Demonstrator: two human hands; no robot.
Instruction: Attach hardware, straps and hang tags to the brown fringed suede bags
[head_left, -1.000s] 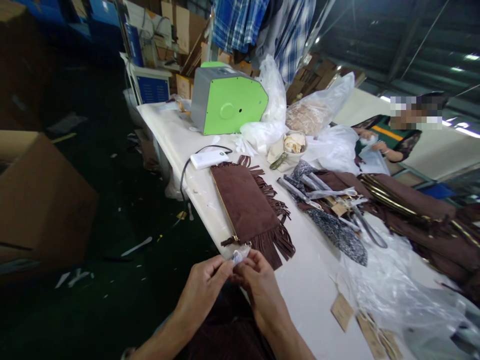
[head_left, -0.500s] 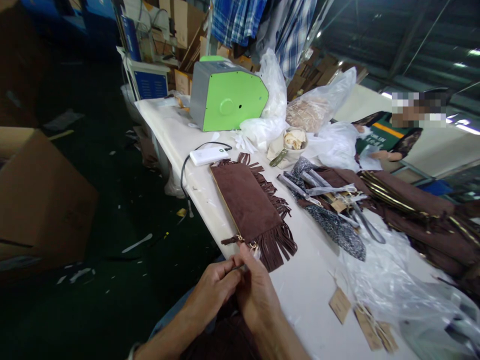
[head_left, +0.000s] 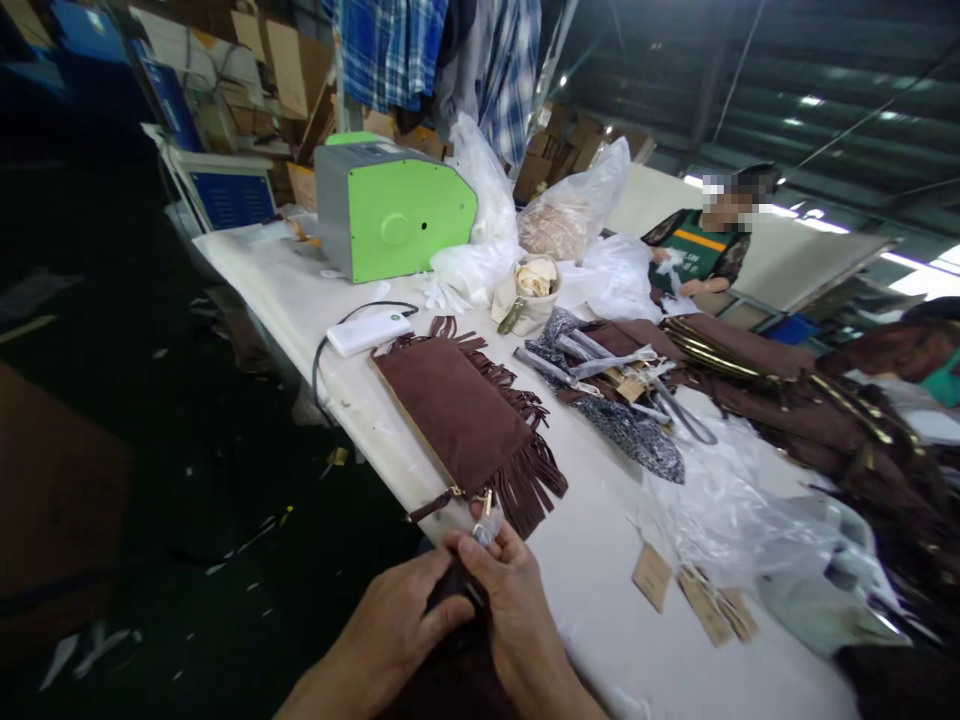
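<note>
A brown fringed pouch (head_left: 461,405) lies flat near the table's left edge, its gold zipper side toward that edge and a tassel pull at the near corner. Just below that corner, my right hand (head_left: 506,590) pinches a metal clasp (head_left: 486,515) with a bit of clear plastic around it. My left hand (head_left: 401,610) is closed on a dark strap (head_left: 450,590), close against my right hand. Where the strap runs below the hands is hard to make out.
On the white table (head_left: 607,560) are a green and grey machine (head_left: 405,215), a white power bank (head_left: 369,332), a cloth bag (head_left: 527,295), paper tags (head_left: 652,577), clear plastic (head_left: 750,510) and stacked brown bags (head_left: 780,390). A person (head_left: 701,245) stands across the table.
The view has swung, so the table sits further left. My hands have shifted slightly below the pouch corner, and the clasp and dark strap now show more clearly between them.
</note>
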